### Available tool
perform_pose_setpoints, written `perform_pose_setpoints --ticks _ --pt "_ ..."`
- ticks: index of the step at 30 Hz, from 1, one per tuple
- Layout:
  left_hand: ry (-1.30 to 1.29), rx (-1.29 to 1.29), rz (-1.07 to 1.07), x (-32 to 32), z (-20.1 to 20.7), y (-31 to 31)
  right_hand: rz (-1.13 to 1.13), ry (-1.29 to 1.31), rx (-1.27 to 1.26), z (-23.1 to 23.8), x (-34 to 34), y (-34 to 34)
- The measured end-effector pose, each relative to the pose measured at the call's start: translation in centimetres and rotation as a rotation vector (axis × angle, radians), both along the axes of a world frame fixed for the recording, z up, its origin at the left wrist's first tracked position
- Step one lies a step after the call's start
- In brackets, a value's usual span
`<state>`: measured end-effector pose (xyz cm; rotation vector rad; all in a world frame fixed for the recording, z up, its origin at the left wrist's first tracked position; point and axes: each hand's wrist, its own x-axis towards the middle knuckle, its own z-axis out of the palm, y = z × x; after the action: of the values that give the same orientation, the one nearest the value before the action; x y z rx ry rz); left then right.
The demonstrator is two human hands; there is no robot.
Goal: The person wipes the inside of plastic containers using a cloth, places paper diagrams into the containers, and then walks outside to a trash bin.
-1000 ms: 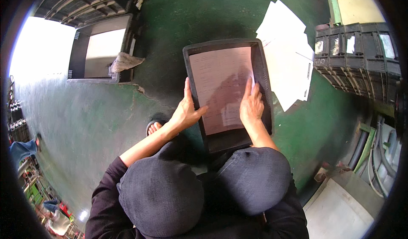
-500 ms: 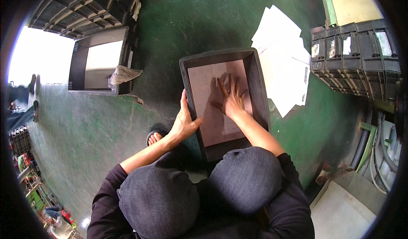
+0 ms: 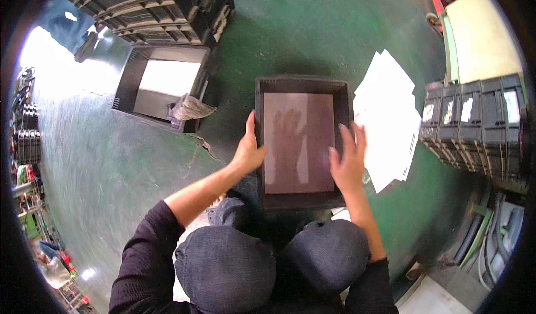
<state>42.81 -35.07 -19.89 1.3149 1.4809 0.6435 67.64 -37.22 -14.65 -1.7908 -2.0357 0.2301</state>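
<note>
A black plastic crate point(image 3: 301, 202) stands in front of my knees, with a pinkish-brown sheet point(image 3: 321, 171) lying flat on its bottom. Shadows fall across that sheet. My left hand point(image 3: 249, 152) grips the crate's left wall, thumb over the rim and fingers along the outside. At the right wall is my right hand point(image 3: 349, 160), fingers spread and slightly blurred, thumb toward the inside of the crate. Whether it touches the rim is hard to make out. White paper sheets point(image 3: 388, 130) lie fanned out on the floor just right of it.
Another black crate point(image 3: 125, 99) at the left has a light sheet inside and a crumpled plastic bag point(image 3: 191, 108) at its corner. Stacked black crates point(image 3: 151, 10) rise behind it. More black crates point(image 3: 474, 124) stand at the right. A person's leg point(image 3: 67, 26) shows at upper left.
My right hand has lifted off the sheet inside the crate and moved right to the crate's right wall. The crate now sits straighter. My left hand stays on its left wall.
</note>
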Motion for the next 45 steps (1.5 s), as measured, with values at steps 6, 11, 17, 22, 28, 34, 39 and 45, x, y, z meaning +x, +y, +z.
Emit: perform_pose_setpoints --ticks 6,11,17,22,28,34,39,45 --pt "0.212 0.323 0.157 -5.1 0.6 15.8 -0.215 0.279 -0.133 0.6 2.6 -3.2" --pt "0.651 0.817 -0.113 1.5 3.1 17.1 -0.324 0.236 -0.198 -0.8 4.6 -7.0" --pt "0.861 0.72 -0.285 3.8 -0.8 14.6 -0.482 0.35 -0.301 -0.2 5.1 -9.9" --pt "1.055 0.626 -0.328 3.4 -0.2 19.6 -0.517 0.141 -0.1 4.5 11.7 -10.2" --pt "1.154 0.611 -0.261 1.6 3.9 20.2 -0.519 -0.311 0.59 21.1 25.1 -1.5" --pt "0.893 0.443 -0.302 1.8 7.7 13.0 -0.883 -0.664 0.494 34.3 36.7 7.0" --pt "0.82 0.47 -0.25 -1.8 10.5 9.3 -0.935 -0.619 -0.091 39.4 40.7 10.9" --pt "0.627 0.541 -0.178 -1.8 14.9 7.6 -0.492 -0.351 0.316 48.1 38.9 5.5"
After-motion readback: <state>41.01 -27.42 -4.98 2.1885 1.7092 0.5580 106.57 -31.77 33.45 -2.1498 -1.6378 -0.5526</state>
